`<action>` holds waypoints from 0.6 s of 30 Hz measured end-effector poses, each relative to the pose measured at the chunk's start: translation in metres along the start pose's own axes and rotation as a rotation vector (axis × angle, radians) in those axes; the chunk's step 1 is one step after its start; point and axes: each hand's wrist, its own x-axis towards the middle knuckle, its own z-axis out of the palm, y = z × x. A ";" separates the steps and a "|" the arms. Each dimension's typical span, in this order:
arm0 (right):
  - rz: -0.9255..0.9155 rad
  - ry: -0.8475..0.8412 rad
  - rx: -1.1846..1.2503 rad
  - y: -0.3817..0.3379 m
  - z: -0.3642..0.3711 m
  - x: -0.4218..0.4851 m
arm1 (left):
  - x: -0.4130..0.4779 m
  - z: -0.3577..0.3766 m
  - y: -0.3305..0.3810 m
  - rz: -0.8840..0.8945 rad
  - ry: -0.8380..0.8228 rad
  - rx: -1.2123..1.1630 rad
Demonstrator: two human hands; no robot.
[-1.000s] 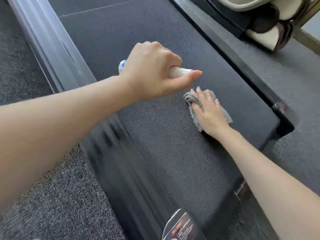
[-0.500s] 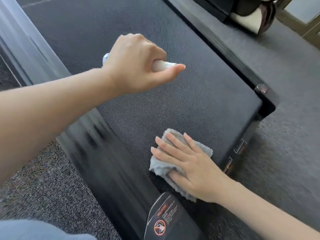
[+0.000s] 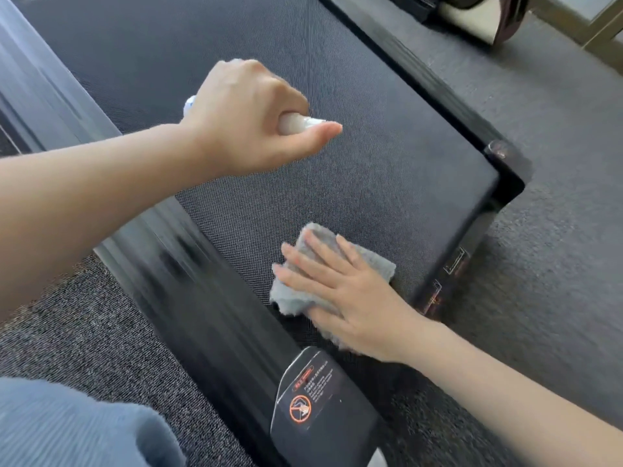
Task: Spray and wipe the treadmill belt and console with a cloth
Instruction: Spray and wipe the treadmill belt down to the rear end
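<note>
Near the belt's rear edge, the right hand presses the cloth flat, fingers straight; the left hand grips the spray bottle above open belt.

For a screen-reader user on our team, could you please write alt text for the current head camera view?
A person's right hand presses a grey cloth flat on the black treadmill belt near its end, while the left hand holds a white spray bottle above the belt. Grey carpet surrounds the treadmill.
</note>
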 end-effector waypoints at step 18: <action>0.255 0.113 0.050 0.040 -0.004 0.032 | -0.022 -0.004 -0.001 0.050 -0.079 0.018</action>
